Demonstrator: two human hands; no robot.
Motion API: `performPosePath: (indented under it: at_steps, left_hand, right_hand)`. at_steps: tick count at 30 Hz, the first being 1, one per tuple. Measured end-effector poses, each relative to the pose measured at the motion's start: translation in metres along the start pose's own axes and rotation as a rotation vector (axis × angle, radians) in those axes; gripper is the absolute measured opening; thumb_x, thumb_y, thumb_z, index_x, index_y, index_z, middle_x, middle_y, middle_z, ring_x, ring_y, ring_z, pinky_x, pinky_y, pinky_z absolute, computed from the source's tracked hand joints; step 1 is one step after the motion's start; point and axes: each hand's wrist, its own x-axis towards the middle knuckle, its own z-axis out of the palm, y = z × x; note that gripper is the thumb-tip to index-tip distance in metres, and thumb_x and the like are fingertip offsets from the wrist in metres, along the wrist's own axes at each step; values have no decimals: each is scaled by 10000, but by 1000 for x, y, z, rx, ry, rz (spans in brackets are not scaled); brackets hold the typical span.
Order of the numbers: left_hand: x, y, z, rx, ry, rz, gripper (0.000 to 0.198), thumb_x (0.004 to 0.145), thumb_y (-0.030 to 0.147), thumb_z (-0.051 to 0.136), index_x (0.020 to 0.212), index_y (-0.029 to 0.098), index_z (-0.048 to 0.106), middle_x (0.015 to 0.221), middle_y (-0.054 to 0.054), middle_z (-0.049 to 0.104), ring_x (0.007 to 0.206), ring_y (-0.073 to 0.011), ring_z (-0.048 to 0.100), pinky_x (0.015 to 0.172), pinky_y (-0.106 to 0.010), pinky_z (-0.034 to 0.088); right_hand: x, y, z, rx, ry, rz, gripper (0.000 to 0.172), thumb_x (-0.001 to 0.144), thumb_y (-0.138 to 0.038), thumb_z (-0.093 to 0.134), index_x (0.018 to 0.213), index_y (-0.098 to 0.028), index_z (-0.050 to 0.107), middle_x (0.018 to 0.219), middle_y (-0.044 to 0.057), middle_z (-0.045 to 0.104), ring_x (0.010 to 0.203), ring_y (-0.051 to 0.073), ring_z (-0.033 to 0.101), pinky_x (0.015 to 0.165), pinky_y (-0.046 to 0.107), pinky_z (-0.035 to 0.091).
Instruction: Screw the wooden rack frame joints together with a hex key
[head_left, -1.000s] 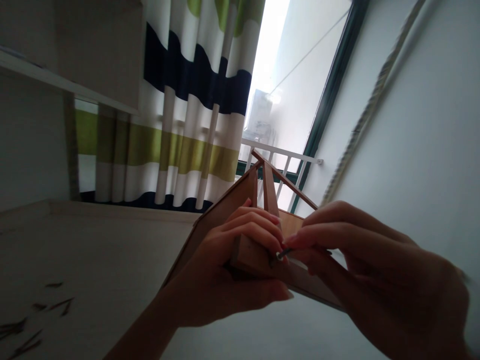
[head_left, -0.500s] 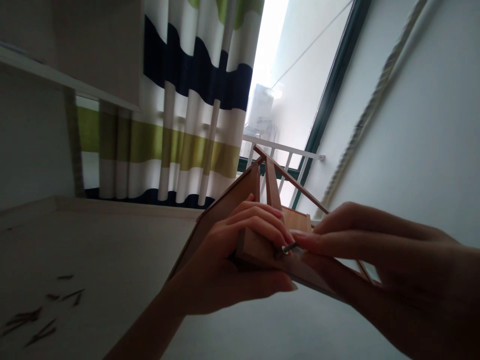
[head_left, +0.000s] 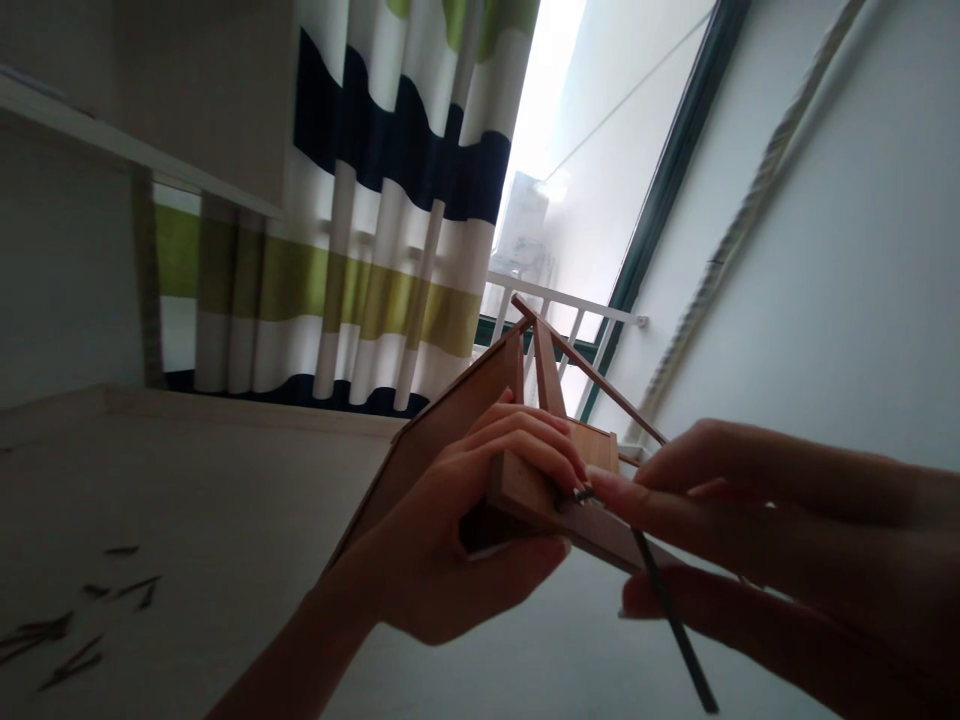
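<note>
A brown wooden frame (head_left: 546, 370) with panels rises in the middle, its near corner toward me. My left hand (head_left: 465, 520) is wrapped round that corner, fingers over the top and thumb below. A small metal piece (head_left: 583, 494) sits at the wood beside my left fingertips. My right hand (head_left: 720, 520) holds a thin dark L-shaped rod (head_left: 675, 620), like a hex key, its short end at the metal piece and its long arm pointing down right. The index finger presses near the bend.
Several small dark pieces (head_left: 75, 650) lie on the pale surface at the lower left. A striped curtain (head_left: 390, 250), a window with a white railing (head_left: 570, 300) and a twisted rope (head_left: 720, 250) on the wall are behind.
The rod's long arm has swung into view below my right hand. My right thumb has parted from the index finger, and my left thumb has drawn back slightly.
</note>
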Motion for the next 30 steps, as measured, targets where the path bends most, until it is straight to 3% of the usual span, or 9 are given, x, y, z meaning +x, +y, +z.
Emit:
performPosePath:
  at_steps: [3, 6, 9, 10, 13, 15, 23, 26, 30]
  left_hand:
    - [-1, -2, 0, -16, 21, 13, 223, 688, 171, 559, 903, 169, 500, 940, -50, 548, 1007, -206, 463, 1009, -403, 258]
    - [-4, -3, 0, 33, 19, -5, 239, 685, 151, 565, 909, 177, 486, 995, -40, 535, 1012, -191, 465, 950, -349, 321]
    - [-5, -2, 0, 75, 14, -15, 238, 666, 138, 583, 880, 190, 492, 999, -25, 547, 962, -179, 496, 883, -321, 364]
    - [-4, -1, 0, 62, 17, -13, 227, 663, 146, 587, 866, 185, 495, 982, -28, 552, 947, -181, 502, 878, -325, 368]
    - [-2, 0, -1, -4, -2, -25, 206, 676, 170, 574, 870, 162, 508, 963, -58, 550, 961, -200, 486, 878, -347, 372]
    - [-1, 0, -1, -23, -7, -16, 218, 680, 166, 567, 891, 157, 513, 964, -63, 548, 980, -201, 471, 872, -347, 377]
    - [1, 2, 0, -11, 24, 39, 229, 668, 141, 597, 886, 147, 526, 945, -40, 580, 984, -174, 495, 984, -364, 289]
    - [1, 2, 0, -26, 30, 62, 227, 671, 143, 596, 890, 130, 537, 921, -46, 589, 988, -174, 502, 994, -354, 287]
    - [1, 1, 0, -12, 38, 49, 229, 676, 163, 598, 897, 124, 552, 923, -63, 593, 995, -189, 501, 995, -370, 289]
  right_hand:
    - [16, -6, -1, -45, -11, -111, 159, 747, -200, 602, 906, -207, 613, 718, -3, 567, 539, 60, 527, 446, 107, 450]
    - [34, -6, 0, -50, -53, -159, 54, 768, -208, 578, 791, -230, 622, 583, -45, 520, 468, 24, 453, 394, 87, 376]
    - [47, 0, 1, 77, -153, 25, 86, 784, -280, 549, 737, -233, 604, 499, -70, 458, 424, 9, 414, 344, 64, 321]
    - [49, 3, 0, 157, -194, 99, 66, 781, -279, 550, 809, -242, 597, 498, -76, 454, 412, 9, 418, 334, 59, 319]
    - [52, 12, 0, 451, -315, 267, 343, 772, -243, 563, 1100, -269, 467, 551, -81, 500, 399, 24, 460, 334, 71, 373]
    - [51, 19, 0, 616, -360, 325, 404, 757, -254, 587, 1133, -262, 438, 589, -68, 531, 419, 40, 494, 349, 89, 411]
    - [34, 43, 4, 873, -241, 415, 286, 741, -216, 616, 1023, -198, 570, 717, 2, 604, 610, 83, 578, 472, 137, 510]
    - [21, 53, 3, 859, -221, 482, 196, 718, -221, 636, 912, -194, 633, 751, 19, 607, 630, 83, 571, 481, 129, 506]
    - [0, 54, 2, 705, -212, 521, 93, 684, -253, 663, 747, -184, 661, 722, 12, 575, 516, 49, 510, 415, 114, 459]
